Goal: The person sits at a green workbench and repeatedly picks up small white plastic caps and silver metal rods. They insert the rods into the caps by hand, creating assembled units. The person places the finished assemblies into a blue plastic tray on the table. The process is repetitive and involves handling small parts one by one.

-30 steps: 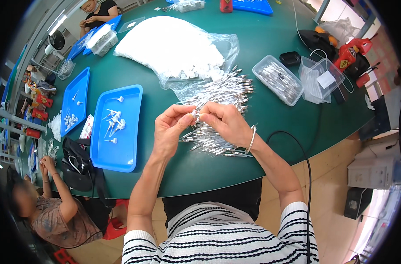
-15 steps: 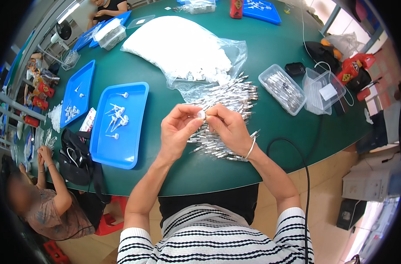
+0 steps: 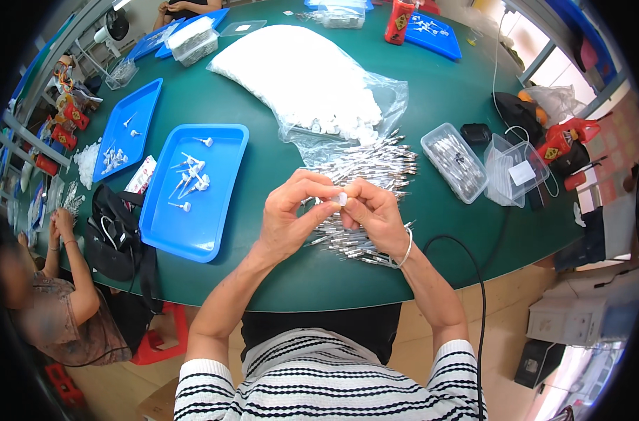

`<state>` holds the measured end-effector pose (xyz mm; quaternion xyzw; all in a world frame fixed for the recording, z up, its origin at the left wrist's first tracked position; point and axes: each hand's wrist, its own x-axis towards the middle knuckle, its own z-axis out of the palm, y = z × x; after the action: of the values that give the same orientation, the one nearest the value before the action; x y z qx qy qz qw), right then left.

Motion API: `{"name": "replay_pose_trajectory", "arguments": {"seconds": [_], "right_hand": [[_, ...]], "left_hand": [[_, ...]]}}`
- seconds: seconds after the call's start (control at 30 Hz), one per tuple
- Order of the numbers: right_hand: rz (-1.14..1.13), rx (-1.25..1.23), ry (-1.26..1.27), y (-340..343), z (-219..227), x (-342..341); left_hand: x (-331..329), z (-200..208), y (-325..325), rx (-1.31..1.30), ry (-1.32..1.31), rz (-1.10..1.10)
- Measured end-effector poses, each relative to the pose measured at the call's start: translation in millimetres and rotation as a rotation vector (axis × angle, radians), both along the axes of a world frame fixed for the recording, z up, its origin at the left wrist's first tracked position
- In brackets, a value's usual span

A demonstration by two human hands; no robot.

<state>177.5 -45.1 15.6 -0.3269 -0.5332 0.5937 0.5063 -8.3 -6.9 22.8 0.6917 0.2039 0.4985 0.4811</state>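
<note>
Left hand [image 3: 290,216] and right hand [image 3: 382,219] have shifted slightly rightward within a second, fingertips pinching a small white round cap [image 3: 342,199] between them, over the heap of slim silvery rods [image 3: 379,165]

Surface [image 3: 326,296]: dark green. Tray [image 3: 186,235]: plain bright blue. Small piece [image 3: 343,199]: white. Heaped rods [image 3: 382,167]: silver and white. Sweater [image 3: 326,386]: white, black stripes. Bag [image 3: 109,256]: black. Stool [image 3: 178,326]: red.
</note>
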Motion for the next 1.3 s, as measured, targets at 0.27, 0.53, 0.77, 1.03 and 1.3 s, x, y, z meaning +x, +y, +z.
{"name": "replay_pose_trajectory", "arguments": {"seconds": [0.27, 0.53, 0.77, 1.03, 1.3], "right_hand": [[-0.148, 0.029, 0.054, 2.9, -5.6, -8.5], [-0.282, 0.16, 0.048, 5.3, -3.4, -11.5], [-0.274, 0.143, 0.027, 4.4, -5.8, -12.3], [-0.225, 0.119, 0.076, 3.9, -2.0, -13.8], [-0.207, 0.112, 0.126, 4.4, -3.9, -13.1]], "left_hand": [[5.0, 1.5, -0.7, 0.003, 0.038, 0.094], [10.5, 0.7, -7.0, -0.049, -0.025, 0.217], [9.8, 6.1, -7.5, -0.078, -0.07, 0.166], [7.8, 4.9, -7.1, -0.117, -0.093, 0.135], [7.4, 4.6, -7.5, -0.129, -0.093, 0.126]]}}
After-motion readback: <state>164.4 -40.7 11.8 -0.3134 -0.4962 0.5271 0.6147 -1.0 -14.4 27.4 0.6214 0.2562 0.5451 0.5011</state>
